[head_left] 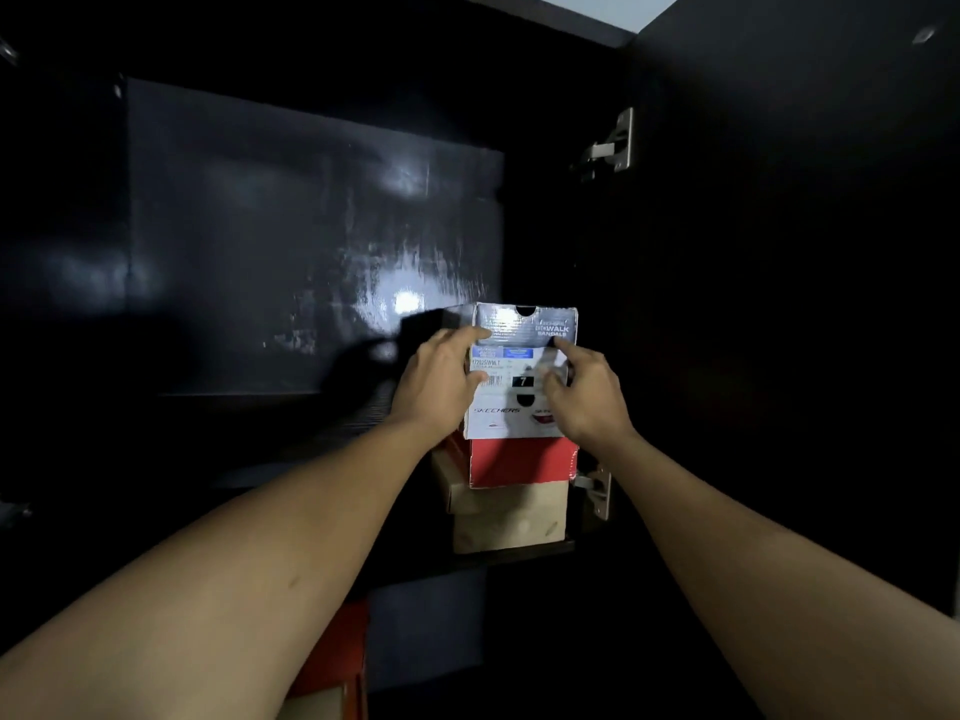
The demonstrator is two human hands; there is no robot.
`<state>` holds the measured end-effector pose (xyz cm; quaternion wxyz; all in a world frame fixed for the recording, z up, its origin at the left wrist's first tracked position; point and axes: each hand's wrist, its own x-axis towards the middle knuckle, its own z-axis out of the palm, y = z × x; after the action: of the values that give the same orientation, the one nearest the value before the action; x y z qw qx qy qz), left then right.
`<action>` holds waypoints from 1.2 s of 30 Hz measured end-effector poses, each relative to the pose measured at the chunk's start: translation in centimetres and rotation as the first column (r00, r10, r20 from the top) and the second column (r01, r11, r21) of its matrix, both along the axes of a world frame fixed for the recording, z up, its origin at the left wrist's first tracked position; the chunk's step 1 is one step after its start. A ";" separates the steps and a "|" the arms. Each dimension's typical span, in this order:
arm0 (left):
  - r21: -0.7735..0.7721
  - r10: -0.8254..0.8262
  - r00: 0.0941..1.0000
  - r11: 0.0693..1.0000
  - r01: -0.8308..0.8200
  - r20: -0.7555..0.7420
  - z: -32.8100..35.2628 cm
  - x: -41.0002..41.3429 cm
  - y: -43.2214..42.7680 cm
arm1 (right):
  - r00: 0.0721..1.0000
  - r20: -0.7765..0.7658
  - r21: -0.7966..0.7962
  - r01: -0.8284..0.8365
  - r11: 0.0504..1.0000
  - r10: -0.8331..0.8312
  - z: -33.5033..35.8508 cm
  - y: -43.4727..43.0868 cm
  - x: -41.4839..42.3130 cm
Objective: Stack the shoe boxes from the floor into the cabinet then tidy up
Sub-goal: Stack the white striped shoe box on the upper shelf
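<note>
A blue-and-white shoe box (524,324) tops a stack at the right end of a shelf in the black cabinet (311,226). Under it lie a white shoe box (498,415), a red shoe box (522,462) and a tan cardboard box (506,517). My left hand (439,381) presses with straight fingers on the left part of the top box's front face. My right hand (587,392) touches the right part of that face, index finger stretched up to the lid edge. Neither hand curls round the box.
The cabinet door (779,304) stands open at the right, with metal hinges (613,142) on the side wall. The shelf stretches dark to the left of the stack. On a lower level sit a red box (332,652) and a blue box (426,631).
</note>
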<state>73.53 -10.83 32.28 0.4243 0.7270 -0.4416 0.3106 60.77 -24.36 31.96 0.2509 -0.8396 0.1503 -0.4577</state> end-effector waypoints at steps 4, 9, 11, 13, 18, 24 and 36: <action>0.030 0.023 0.997 0.999 -0.021 -0.071 0.5 2.1 -1.2 | 0.997 -0.081 0.051 0.007 0.999 -0.003 0.7 -1.7 3.1; 0.039 0.002 0.996 0.999 0.001 -0.084 0.4 2.5 -2.7 | 0.995 -0.095 0.085 0.003 0.996 0.005 0.1 -4.1 4.9; 0.020 -0.007 0.997 1.000 0.008 -0.083 0.2 2.5 -2.9 | 0.996 -0.090 0.113 -0.008 0.994 0.018 0.2 -4.4 5.1; 0.031 -0.012 0.996 0.999 0.015 -0.086 0.3 2.5 -2.9 | 0.995 -0.088 0.136 -0.041 0.990 0.054 0.4 -4.5 5.3; 0.154 0.025 0.996 0.988 -0.011 -0.089 1.3 0.8 -1.9 | 0.996 -0.088 0.148 0.035 0.988 -0.022 1.5 -2.7 3.0; 0.174 0.013 0.996 0.985 0.003 -0.087 0.8 -2.8 1.7 | 0.999 -0.049 0.117 0.021 0.993 -0.015 0.7 0.4 -1.5; 0.443 -0.008 0.980 0.891 0.097 -0.200 -5.2 -21.5 13.4 | 0.925 -0.343 0.151 0.229 0.962 -0.166 -3.2 13.6 -27.3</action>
<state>52.05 2.61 27.06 0.2933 0.8198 -0.4778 0.1166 33.50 -10.72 28.80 0.2532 -0.8567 0.3165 -0.3190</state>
